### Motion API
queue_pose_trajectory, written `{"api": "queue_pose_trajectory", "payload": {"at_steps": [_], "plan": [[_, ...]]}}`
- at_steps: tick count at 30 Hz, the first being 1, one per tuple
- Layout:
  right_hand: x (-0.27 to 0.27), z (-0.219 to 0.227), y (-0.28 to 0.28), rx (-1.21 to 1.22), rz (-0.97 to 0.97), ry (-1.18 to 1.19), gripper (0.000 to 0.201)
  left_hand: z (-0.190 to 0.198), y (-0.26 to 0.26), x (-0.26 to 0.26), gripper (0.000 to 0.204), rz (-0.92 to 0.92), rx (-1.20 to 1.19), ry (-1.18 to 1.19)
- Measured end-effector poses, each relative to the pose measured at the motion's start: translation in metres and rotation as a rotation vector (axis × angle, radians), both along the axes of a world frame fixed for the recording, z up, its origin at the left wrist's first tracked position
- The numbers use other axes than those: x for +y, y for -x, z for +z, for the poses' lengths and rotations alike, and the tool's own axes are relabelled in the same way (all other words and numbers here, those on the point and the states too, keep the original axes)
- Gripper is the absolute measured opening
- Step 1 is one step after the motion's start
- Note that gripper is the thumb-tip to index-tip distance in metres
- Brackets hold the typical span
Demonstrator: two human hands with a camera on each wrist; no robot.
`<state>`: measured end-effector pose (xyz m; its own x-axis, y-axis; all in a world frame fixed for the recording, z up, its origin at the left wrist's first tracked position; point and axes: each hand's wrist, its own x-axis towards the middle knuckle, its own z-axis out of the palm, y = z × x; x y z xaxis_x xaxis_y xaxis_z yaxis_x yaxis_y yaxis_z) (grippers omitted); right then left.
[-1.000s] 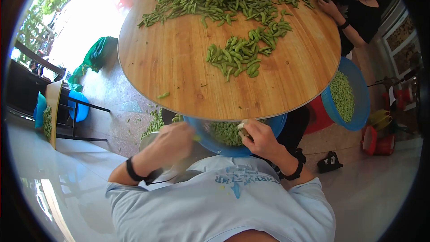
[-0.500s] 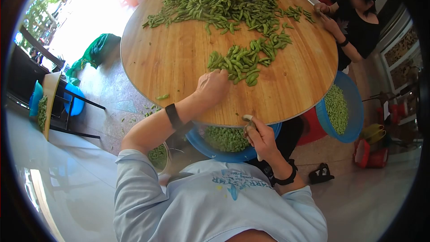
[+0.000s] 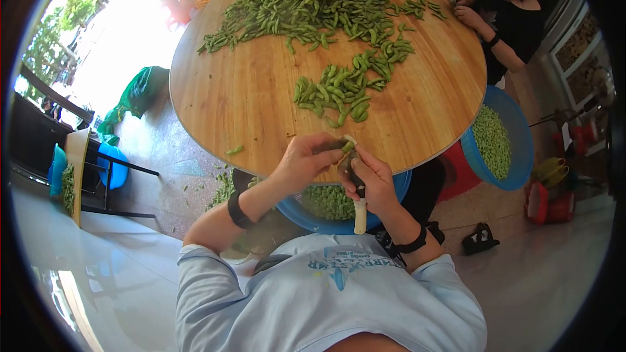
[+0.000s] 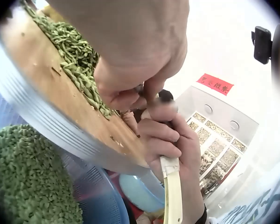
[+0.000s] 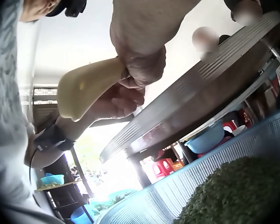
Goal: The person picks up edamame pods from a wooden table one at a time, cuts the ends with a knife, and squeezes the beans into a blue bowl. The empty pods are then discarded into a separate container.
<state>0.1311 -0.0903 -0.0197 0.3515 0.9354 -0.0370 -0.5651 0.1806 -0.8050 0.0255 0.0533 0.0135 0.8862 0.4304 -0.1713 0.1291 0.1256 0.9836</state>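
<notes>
My left hand point(image 3: 308, 158) pinches a green soybean pod point(image 3: 347, 147) between thumb and fingers, just over the table's near edge. Against it, my right hand point(image 3: 373, 181) grips a tool by its cream handle point(image 4: 173, 193), which sticks out below the fist. Pale tape wraps the handle's top; the tool's working end is hidden by the fingers. Both hands meet at the fingertips, and in the left wrist view the left hand point(image 4: 137, 60) hangs above the right hand point(image 4: 170, 140). Beneath them, shelled beans point(image 3: 326, 203) lie in a blue basket point(image 5: 177, 186).
The round wooden table point(image 3: 228, 104) bears a large heap of pods point(image 3: 313, 0) and a smaller pile point(image 3: 336, 91). To the right stands another blue basket point(image 3: 515, 107) of beans, near a seated person point(image 3: 518, 32). Loose pods point(image 3: 223, 189) lie on the floor at left.
My left hand reached to the small pile of pods, then came back to my right hand with a pod. The right hand has risen slightly towards it, still holding the tool.
</notes>
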Motion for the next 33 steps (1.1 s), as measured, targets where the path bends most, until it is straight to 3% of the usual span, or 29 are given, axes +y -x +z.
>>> {"api": "queue_pose_trajectory", "payload": {"at_steps": [4,13,15,16,18,22,24,25,27,28,30,31,33], "plan": [[-0.001,-0.004,0.001,-0.017,0.01,-0.019,0.026,-0.005,0.001,0.0,0.01,0.006,-0.009,0.074],[0.0,-0.009,0.01,-0.176,-0.117,-0.008,0.024,-0.008,0.005,-0.005,0.013,0.024,-0.166,-0.022],[-0.001,-0.002,0.004,-0.046,-0.026,0.006,0.026,-0.014,0.003,0.001,0.011,0.023,-0.122,0.212],[0.0,0.003,-0.003,-0.056,-0.026,-0.004,0.026,-0.016,0.001,0.011,0.011,0.023,-0.132,0.203],[-0.007,0.009,-0.01,0.216,0.232,-0.036,0.027,-0.024,0.006,0.024,0.015,-0.378,-0.166,0.806],[-0.009,0.008,-0.011,0.429,0.32,-0.079,0.03,-0.019,0.006,0.016,0.015,-0.421,-0.175,0.948],[-0.007,0.013,-0.004,0.312,0.078,0.045,0.025,-0.006,0.008,0.008,0.015,-0.166,-0.071,0.673],[-0.008,0.01,-0.004,0.313,0.08,0.049,0.025,-0.004,0.007,0.002,0.015,-0.163,-0.071,0.677],[-0.005,0.003,-0.004,0.364,0.065,0.019,0.022,-0.001,0.005,-0.005,0.015,-0.071,-0.113,-0.135],[-0.004,0.003,-0.003,0.363,0.068,0.016,0.022,0.001,0.006,-0.002,0.015,-0.069,-0.114,-0.139],[-0.004,0.005,0.002,0.339,0.03,0.046,0.019,0.003,0.008,0.007,0.019,-0.123,-0.238,-1.011],[-0.005,0.006,0.003,0.341,0.028,0.046,0.019,0.002,0.009,0.006,0.019,-0.125,-0.237,-1.009],[-0.004,0.008,0.002,0.331,0.017,0.063,0.019,-0.001,0.011,0.005,0.02,-0.108,-0.278,-1.227]]}}
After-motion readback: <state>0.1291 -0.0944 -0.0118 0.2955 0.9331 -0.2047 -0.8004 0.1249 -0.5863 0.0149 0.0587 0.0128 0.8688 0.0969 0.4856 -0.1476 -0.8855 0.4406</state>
